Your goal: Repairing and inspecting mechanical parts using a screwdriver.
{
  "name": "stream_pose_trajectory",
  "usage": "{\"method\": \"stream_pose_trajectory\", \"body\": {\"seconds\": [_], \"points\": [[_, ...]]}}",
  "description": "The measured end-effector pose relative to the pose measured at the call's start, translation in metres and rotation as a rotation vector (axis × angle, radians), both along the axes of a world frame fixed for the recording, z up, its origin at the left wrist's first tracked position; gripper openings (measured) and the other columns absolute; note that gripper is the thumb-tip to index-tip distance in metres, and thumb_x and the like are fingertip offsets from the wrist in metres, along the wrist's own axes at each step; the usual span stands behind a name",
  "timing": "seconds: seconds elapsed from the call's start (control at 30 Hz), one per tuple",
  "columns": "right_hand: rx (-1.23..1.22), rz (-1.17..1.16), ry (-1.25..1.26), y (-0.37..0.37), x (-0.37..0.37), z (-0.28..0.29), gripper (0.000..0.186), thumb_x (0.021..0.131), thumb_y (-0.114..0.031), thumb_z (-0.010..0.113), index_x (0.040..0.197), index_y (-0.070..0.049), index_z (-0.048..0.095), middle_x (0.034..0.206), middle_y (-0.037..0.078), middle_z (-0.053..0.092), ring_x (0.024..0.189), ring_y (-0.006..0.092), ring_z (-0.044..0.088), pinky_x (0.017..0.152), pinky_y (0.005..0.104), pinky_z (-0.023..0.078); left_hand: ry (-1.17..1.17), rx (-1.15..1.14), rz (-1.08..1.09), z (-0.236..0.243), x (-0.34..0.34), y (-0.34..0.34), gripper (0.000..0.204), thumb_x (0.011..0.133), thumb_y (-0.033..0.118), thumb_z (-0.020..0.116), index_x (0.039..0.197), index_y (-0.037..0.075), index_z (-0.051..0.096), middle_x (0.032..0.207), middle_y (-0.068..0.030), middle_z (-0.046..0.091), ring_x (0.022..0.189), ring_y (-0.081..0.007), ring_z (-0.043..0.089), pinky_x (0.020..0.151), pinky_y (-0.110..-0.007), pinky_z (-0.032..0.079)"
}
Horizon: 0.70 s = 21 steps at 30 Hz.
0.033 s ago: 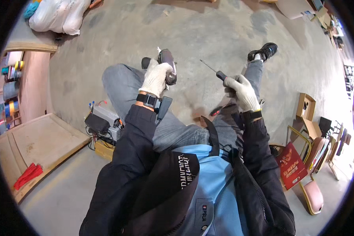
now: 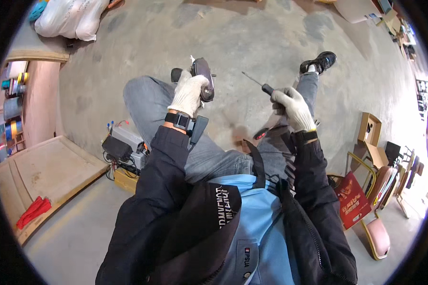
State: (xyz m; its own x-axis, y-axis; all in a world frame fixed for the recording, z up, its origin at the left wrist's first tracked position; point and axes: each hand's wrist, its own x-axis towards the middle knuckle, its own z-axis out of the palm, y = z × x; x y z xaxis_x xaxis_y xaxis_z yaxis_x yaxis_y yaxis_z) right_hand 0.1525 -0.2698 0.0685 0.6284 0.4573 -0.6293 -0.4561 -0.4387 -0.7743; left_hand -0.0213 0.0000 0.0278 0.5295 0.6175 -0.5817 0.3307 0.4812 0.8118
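My left hand (image 2: pixel 186 96), in a white knit glove, is closed around a dark, rounded, wheel-like part (image 2: pixel 202 69). A thin rod sticks out of its right side and a small white piece shows at its top; the glove hides the rest, so its kind is unclear. My right hand (image 2: pixel 292 107), gloved too, grips a screwdriver (image 2: pixel 267 89) by its dark handle. Its shaft points up and left toward the part, with a gap between them. Below, beside my right thigh, lies a red-and-black object (image 2: pixel 260 134), perhaps a tool handle.
I sit on a grey concrete floor (image 2: pixel 252 42), legs apart. Left of me are a grey metal box with wires (image 2: pixel 127 138), a black box (image 2: pixel 117 148) and a wooden board (image 2: pixel 47 166) with a red cloth (image 2: pixel 34 212). At right stand folding chairs (image 2: pixel 378 240), a red box (image 2: pixel 352 202) and an open carton (image 2: pixel 369 129).
My right hand and the screwdriver have shifted very slightly. The dark part in my left hand has turned or tipped a little. The rest looks the same.
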Motion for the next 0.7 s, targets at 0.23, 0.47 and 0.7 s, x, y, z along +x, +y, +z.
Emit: {"method": "stream_pose_trajectory", "body": {"seconds": [0.23,0.47,0.7], "points": [[-0.107,0.181,-0.011,0.031,0.046,-0.083,0.037,0.091,-0.021,0.075,0.117,0.006,0.071,0.087,0.006,0.067,0.069,0.0145,0.064,0.063,0.0296,0.057,-0.221,-0.044,0.036,0.000,0.004,-0.005,0.043,0.099,0.005,0.061,0.140,-0.006,0.053,0.113,-0.0168,0.069,0.098,-0.0256,0.071,0.087,-0.035,0.060],[-0.516,0.408,-0.124,0.026,0.024,-0.198,0.035,0.085,-0.026,0.077,0.100,0.005,0.078,0.076,0.016,0.075,0.066,0.0226,0.074,0.067,0.0372,0.059,-0.310,-0.284,0.103,-0.004,0.003,-0.001,0.047,0.099,0.003,0.058,0.144,-0.007,0.050,0.121,-0.0188,0.067,0.099,-0.0271,0.072,0.087,-0.036,0.061],[-0.531,0.401,-0.080,0.024,0.013,-0.239,0.041,0.085,-0.023,0.077,0.114,0.007,0.075,0.076,0.011,0.072,0.062,0.0191,0.070,0.060,0.0346,0.057,-0.210,-0.254,0.013,-0.001,0.004,0.000,0.069,0.089,-0.006,0.057,0.155,-0.006,0.039,0.129,-0.0205,0.063,0.107,-0.0300,0.071,0.091,-0.037,0.062]]}}
